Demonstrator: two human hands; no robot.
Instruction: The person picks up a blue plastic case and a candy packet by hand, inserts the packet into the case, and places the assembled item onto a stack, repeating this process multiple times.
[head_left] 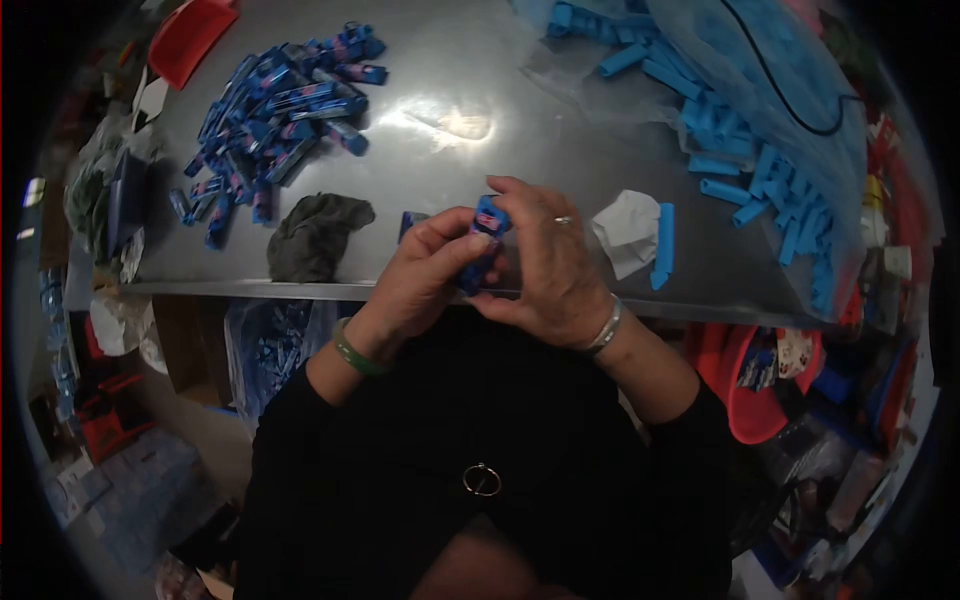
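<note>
Near the front edge of the metal table (pixel 430 170), both hands meet at a small dark blue packet with a pink mark (pixel 488 222). My left hand (pixel 425 262) pinches it between thumb and fingers. My right hand (pixel 548 262), with a ring, curves around its right side, fingers bent and apart from the thumb; whether its fingertips press on the packet is partly hidden. Just left of my fingers lies another small dark item (pixel 410 222), partly covered. To the right are a crumpled white cloth (pixel 627 235) and a light blue strip (pixel 664 246).
A pile of shiny blue packets (pixel 285 110) and a grey-green cloth (pixel 312 238) lie left. Light blue tubes (pixel 720 125) spill from a clear bag (pixel 800 90) at right. A red scoop (pixel 190 40) is at the back left. Below the table's right edge hangs a red basket (pixel 755 395).
</note>
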